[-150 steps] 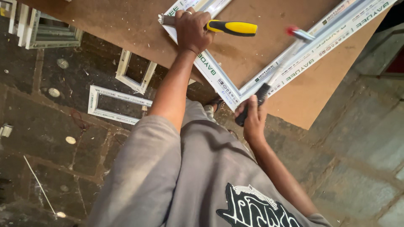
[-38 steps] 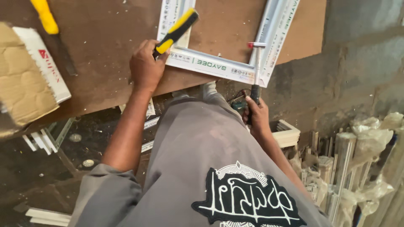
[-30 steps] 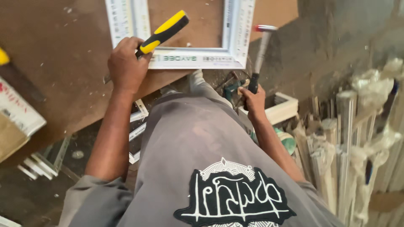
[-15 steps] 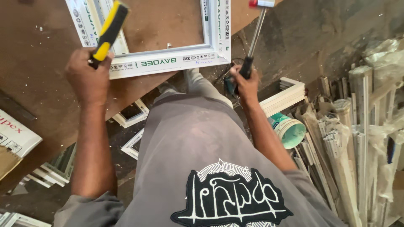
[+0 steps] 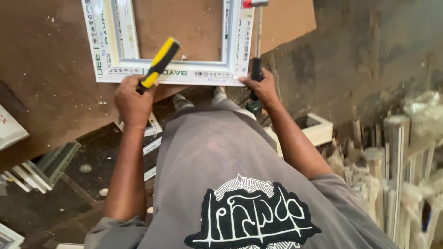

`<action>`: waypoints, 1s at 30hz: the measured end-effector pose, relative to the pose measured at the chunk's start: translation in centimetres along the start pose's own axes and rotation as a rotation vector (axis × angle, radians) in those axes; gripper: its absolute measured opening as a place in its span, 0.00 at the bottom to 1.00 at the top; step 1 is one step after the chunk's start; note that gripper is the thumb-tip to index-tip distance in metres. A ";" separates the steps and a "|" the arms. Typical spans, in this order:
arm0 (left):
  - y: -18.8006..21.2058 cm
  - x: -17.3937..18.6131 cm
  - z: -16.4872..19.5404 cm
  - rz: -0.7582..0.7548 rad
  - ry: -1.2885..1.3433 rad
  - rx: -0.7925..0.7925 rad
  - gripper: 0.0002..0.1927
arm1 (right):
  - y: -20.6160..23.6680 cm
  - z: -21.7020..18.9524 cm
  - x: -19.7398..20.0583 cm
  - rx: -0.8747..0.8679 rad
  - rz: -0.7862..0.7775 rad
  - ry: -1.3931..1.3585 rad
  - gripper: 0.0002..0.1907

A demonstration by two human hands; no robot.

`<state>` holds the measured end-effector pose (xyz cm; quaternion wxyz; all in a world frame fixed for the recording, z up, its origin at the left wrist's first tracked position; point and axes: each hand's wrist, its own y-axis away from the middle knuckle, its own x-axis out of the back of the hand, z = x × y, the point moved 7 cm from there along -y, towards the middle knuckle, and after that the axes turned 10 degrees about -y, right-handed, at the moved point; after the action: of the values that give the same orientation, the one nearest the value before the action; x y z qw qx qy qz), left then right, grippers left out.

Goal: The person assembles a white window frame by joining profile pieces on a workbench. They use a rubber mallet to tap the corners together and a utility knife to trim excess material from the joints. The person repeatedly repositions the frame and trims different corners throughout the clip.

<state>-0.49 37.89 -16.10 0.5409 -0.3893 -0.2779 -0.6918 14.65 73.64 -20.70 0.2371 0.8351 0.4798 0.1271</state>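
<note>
A white plastic window frame [image 5: 171, 74] lies on a brown board table [image 5: 50, 83]. My left hand [image 5: 133, 99] grips a tool with a yellow and black handle [image 5: 160, 62] at the frame's near edge. My right hand [image 5: 264, 90] holds the black grip of a hammer [image 5: 256, 44] with a red-marked head, its shaft running up beside the frame's right corner. My grey shirt fills the lower middle of the view.
Small white frame offcuts [image 5: 318, 129] lie on the dark floor by my feet. Upright profile bars wrapped in plastic [image 5: 401, 161] stand at the right. More profile pieces [image 5: 41, 166] lie under the table at the left. A grey wall [image 5: 369, 50] rises beyond the table.
The view has shifted, so the frame now sits centred in front of me. My left hand has moved right along the near edge with the yellow tool. My right hand has risen to the frame's corner.
</note>
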 end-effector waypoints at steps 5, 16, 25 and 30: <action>1.7 -2.3 5.9 -0.011 0.070 0.123 0.13 | -2.0 -0.5 1.2 -0.086 -0.307 -0.022 0.15; 1.1 -2.6 7.6 0.259 -0.205 0.290 0.16 | -4.8 -1.9 6.4 -0.057 -0.498 -0.004 0.11; -6.4 2.3 -3.6 0.109 -0.338 0.668 0.25 | -2.8 -2.2 1.3 -0.090 -0.426 -0.033 0.11; -3.9 1.5 -4.7 -0.114 0.065 0.805 0.23 | -3.1 -3.5 2.7 -0.191 -0.349 -0.064 0.10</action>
<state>-5.55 34.34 -17.23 0.6192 -0.1084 -0.5305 -0.5687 12.22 78.22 -19.34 0.3487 0.7164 0.5955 0.1025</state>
